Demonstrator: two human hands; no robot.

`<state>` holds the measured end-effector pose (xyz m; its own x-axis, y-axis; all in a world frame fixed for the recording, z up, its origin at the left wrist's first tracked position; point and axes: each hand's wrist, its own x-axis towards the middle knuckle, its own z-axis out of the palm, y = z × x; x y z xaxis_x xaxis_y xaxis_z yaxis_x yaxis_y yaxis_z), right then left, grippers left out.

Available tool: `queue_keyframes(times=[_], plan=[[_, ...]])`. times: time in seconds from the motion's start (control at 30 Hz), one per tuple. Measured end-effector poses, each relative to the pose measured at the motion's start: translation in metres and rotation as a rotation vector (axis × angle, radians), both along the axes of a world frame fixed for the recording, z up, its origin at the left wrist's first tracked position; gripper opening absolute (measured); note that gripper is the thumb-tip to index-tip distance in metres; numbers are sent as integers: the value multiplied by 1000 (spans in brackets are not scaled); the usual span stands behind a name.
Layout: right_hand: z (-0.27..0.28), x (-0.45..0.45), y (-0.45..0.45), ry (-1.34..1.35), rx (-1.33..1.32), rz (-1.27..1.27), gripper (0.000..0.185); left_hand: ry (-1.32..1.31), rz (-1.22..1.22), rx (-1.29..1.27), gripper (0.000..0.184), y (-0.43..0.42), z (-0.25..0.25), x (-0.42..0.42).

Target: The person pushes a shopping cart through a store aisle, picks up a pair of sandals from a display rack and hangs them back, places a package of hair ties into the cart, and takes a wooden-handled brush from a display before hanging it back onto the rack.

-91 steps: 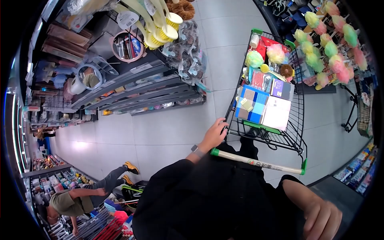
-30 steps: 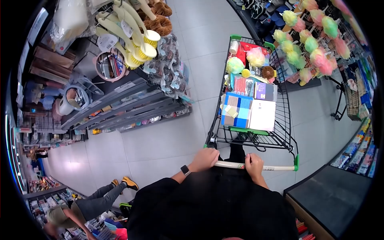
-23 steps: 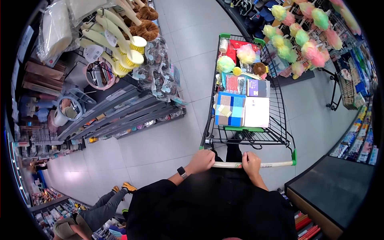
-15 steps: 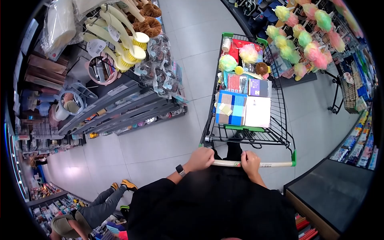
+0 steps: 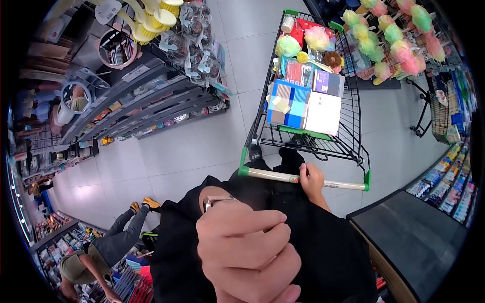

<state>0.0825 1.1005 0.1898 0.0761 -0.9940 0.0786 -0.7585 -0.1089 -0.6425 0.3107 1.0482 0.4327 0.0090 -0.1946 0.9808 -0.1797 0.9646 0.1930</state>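
My left hand (image 5: 247, 250), with a watch on its wrist, is raised close to the camera in front of my dark clothing, its fingers curled; nothing shows in it. My right hand (image 5: 312, 181) is wrapped round the pale handle bar (image 5: 273, 175) of a black wire cart (image 5: 352, 121) with green corners. In the cart lie a blue and brown checked item (image 5: 289, 105), a white box (image 5: 323, 113), a purple and dark box (image 5: 328, 82), two pastel bath puffs (image 5: 317, 38), a yellow brush (image 5: 303, 57) and a red package (image 5: 298, 31).
Shelves with mirrors (image 5: 117, 48), yellow brushes (image 5: 161, 19) and packaged goods (image 5: 197, 45) stand at left. Bath puffs (image 5: 399, 49) hang at right, beside another cart (image 5: 439, 118). A dark flat surface (image 5: 409, 235) is at lower right. A person (image 5: 118, 240) is at lower left.
My left hand has let go of the handle bar and risen toward the camera. My right hand stays on the bar. The cart and shelves sit higher in view.
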Motion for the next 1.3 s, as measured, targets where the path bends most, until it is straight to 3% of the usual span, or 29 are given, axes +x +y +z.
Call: queue_keyframes(times=[0.03, 0.07, 0.13, 0.2, 0.33, 0.37, 0.4, 0.53, 0.6, 0.7, 0.8, 0.83, 0.87, 0.93, 0.97, 1.0, 1.03, 1.07, 1.13, 1.17, 1.2, 1.23, 1.3], plan=[[-2, -1, 1, -3, -4, -1, 16, -1, -1, 1, 12, 4, 1, 0], [-40, -21, 16, -6, -11, -2, 16, 23, -8, 107, 15, 9, 3, -1], [-38, -21, 15, -6, -17, -1, 16, 50, -15, 212, 24, 19, 9, -3], [-46, -25, 18, -5, -22, 1, 15, 68, 203, 396, 29, 25, 15, -6], [-49, -25, 19, -5, -18, -2, 15, 59, 154, 278, 29, 19, 12, -5], [-48, -25, 19, -10, -21, 0, 15, 75, 223, 259, 15, 18, 19, -14], [-48, -25, 19, -9, -21, -1, 15, 92, 292, 239, 13, 17, 23, -18], [-50, -26, 19, -2, -16, -7, 16, 122, 240, 203, 14, 10, 16, -10], [-50, -25, 21, 14, 0, -12, 16, -62, -1, -1, 15, 3, 6, 11], [-50, -25, 18, 13, -20, -21, 17, -104, -42, 216, 15, 19, 12, 15], [-51, -23, 17, 19, -37, -13, 18, -274, 63, 12, 14, 2, -2, 11], [-50, -21, 17, 23, -26, -24, 18, -145, 123, -45, 11, -4, -4, -2], [-50, -21, 19, 28, -12, -35, 18, -157, 88, 190, 8, 13, 8, -7], [-52, -22, 20, 30, -16, -28, 19, -28, 172, 90, 11, 9, 5, -13], [-52, -22, 18, 32, -29, -23, 19, -67, 213, 344, 19, 25, 20, -6], [-52, -21, 17, 29, -34, -24, 19, -92, 7, -71, 25, 1, 3, 14], [-50, -21, 16, 29, -23, -20, 19, -9, -58, -8, 17, 4, -5, 20], [-49, -22, 16, 31, -11, -19, 19, 76, -128, 55, 20, 10, -8, 25], [-48, -23, 16, 21, -28, -29, 18, -861, 499, 833, 14, 32, 11, 68], [-49, -23, 16, 8, -38, -31, 18, -115, 537, 480, 8, -8, -53, 52], [-50, -23, 16, 3, -45, -38, 18, -180, 570, 580, 11, -33, -89, 77], [-52, -24, 17, 8, -42, -40, 17, -119, 470, 846, 14, -64, -119, 92], [-52, -24, 19, 3, -45, -39, 17, -71, 633, 1101, 20, -112, -197, 119]])
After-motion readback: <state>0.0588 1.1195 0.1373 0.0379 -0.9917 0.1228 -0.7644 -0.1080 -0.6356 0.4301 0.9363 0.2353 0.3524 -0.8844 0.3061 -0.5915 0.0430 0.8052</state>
